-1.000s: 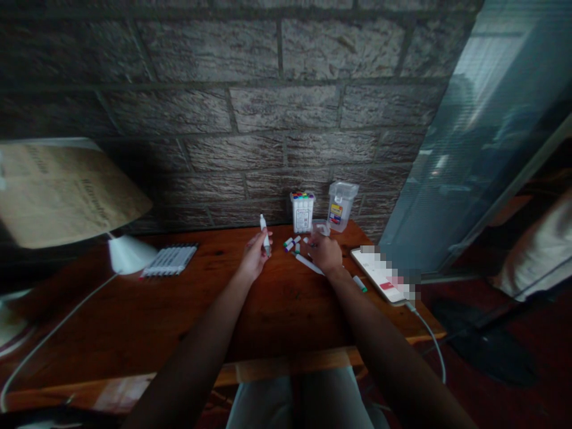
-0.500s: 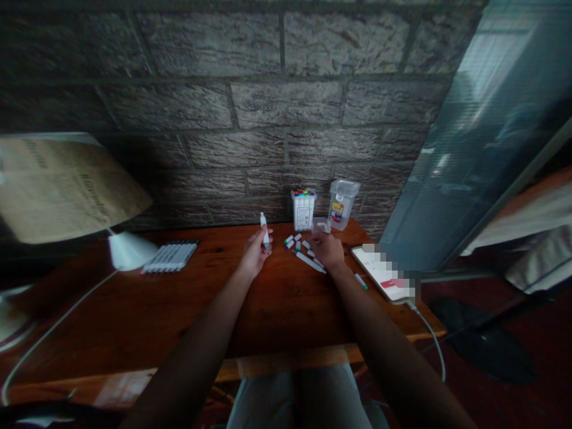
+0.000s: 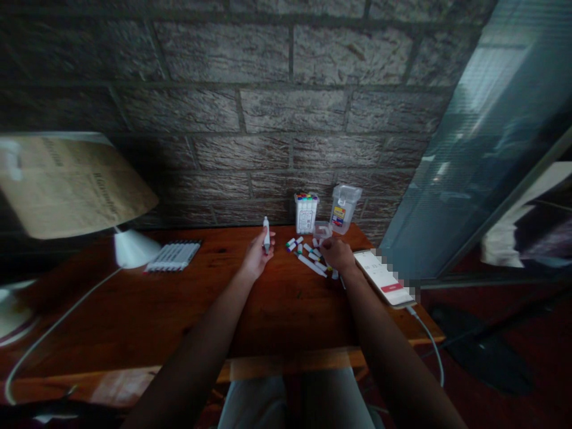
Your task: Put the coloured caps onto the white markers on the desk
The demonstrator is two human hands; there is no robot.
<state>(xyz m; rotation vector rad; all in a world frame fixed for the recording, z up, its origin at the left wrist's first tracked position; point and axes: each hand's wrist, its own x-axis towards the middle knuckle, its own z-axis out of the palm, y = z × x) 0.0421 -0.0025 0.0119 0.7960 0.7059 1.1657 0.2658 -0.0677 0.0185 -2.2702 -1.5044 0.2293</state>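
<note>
My left hand [image 3: 255, 256] is closed round a white marker [image 3: 266, 234], holding it upright above the wooden desk [image 3: 147, 316]. My right hand [image 3: 338, 255] rests knuckles-up on a scatter of loose markers and caps [image 3: 307, 255] near the desk's back edge; its fingers curl down among them and what they hold is hidden. Just behind stand a clear box full of coloured-cap markers [image 3: 305, 213], an empty clear box [image 3: 345, 208] and a small clear lid [image 3: 322, 229].
A row of markers [image 3: 173, 257] lies at the back left beside a white lamp base [image 3: 131, 249] with a tan shade [image 3: 67, 185]. A phone [image 3: 383, 277] on a white cable lies at the right edge. A brick wall stands behind, a glass pane on the right.
My right hand has shifted slightly right among the loose markers, nearer the phone. The left hand still holds the marker upright. The view has drifted a little.
</note>
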